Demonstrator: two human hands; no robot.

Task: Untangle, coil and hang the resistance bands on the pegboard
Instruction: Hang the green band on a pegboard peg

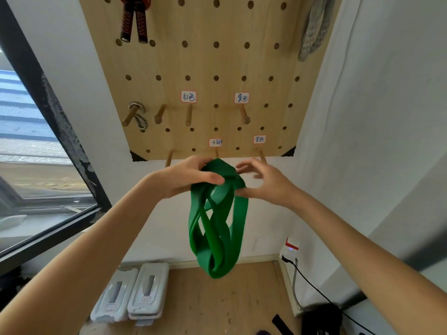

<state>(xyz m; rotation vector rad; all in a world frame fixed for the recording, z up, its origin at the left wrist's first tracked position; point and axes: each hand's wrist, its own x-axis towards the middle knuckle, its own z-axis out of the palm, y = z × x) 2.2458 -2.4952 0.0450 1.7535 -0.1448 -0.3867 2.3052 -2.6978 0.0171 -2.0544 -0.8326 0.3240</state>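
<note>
Green band: it is hanging in several coiled loops from both hands, just below the bottom edge of the pegboard and well above the wooden floor.
Left hand: it is gripping the top left of the coil, with the thumb lying across the front of the loops and the fingers curling behind them.
Right hand: it is touching the right side of the coil; the thumb is pressing against the band's edge while the fingers are spreading loosely above it, and whether they are pinching the band I cannot tell.
Pegs: 3 wooden pegs are sticking out along the board's bottom row, and the middle peg, under a small handwritten label, is sitting just above the top of the coil.
Upper pegs: 4 more pegs are standing in the row above, 2 of them under labels, with a metal clip hanging on the leftmost.
Top of board: a pair of black-and-red handles is hanging at the upper left.
Floor: 2 grey plastic cases are lying side by side against the wall.
</note>
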